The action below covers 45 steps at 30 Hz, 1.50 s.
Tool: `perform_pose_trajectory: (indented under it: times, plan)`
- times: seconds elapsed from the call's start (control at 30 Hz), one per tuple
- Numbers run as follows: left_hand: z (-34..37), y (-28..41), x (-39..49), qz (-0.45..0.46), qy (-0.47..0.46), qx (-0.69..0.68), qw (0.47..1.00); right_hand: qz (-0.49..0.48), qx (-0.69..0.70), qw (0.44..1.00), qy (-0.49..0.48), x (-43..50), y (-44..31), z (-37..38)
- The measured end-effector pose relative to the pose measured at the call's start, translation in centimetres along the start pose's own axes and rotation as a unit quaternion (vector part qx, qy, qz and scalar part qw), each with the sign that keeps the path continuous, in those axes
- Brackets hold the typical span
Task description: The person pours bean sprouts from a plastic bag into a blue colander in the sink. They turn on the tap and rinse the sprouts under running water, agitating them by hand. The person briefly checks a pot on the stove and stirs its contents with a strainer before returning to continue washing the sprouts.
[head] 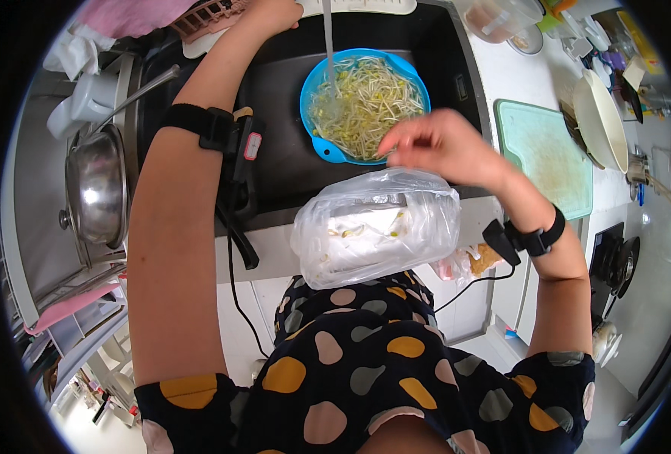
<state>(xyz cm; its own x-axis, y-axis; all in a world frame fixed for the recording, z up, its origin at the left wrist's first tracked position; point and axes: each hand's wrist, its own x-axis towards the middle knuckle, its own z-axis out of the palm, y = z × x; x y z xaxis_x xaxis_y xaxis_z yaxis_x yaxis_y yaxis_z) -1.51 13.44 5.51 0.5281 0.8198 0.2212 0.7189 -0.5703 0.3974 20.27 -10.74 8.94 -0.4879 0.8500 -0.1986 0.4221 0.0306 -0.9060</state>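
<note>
A blue plastic basin [321, 148] full of bean sprouts [369, 102] and water stands in the black sink [278, 113]. A stream of water falls into its left side. My right hand [434, 144], slightly blurred, hovers by the basin's lower right rim with its fingers bent; whether it holds a sprout I cannot tell. Past the basin, my left hand [275, 17] reaches to the sink's far edge, its fingertips partly hidden at the top of the picture. A clear plastic bag [381, 227] with a few stray sprouts in it lies at the sink's near edge, in front of me.
Right of the sink lie a green cutting board [545, 159] and a cream oval bowl [599, 122] tilted on its side. A plastic container [500, 20] stands behind them. On the left are a lidded steel pan [97, 187] and a brown dish rack [205, 20].
</note>
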Motion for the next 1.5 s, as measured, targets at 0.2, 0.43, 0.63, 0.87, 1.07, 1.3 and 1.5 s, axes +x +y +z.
perform_pose_trajectory:
  times: [0.2,0.43,0.63,0.87,1.07,1.3,1.5]
  plan:
    - [0.2,0.0,-0.2,0.051,0.044,0.077,0.995,0.178,0.082,0.978,0.079,4.1,6.2,-4.3]
    - [-0.4,0.6,-0.3,-0.022,-0.005,-0.036,0.999,0.324,0.033,0.946,0.003,7.5,10.9,-4.0]
    - [-0.1,0.3,-0.6,0.028,0.028,0.02,0.999,0.359,0.045,0.93,-0.061,10.0,12.9,-2.2]
    - [-0.1,-0.1,-0.6,0.084,0.051,0.059,0.993,0.312,0.209,0.92,-0.116,12.5,14.4,0.8]
    - [-0.7,1.3,-1.2,0.084,0.058,0.082,0.991,0.086,-0.167,0.962,-0.2,11.8,13.9,1.8]
    - [-1.7,2.8,-1.6,0.101,0.01,0.122,0.987,0.094,-0.266,0.939,-0.199,11.0,13.3,0.8]
    - [-1.8,3.0,-2.2,0.076,-0.028,0.149,0.986,0.123,-0.291,0.937,-0.146,10.1,13.7,-1.5]
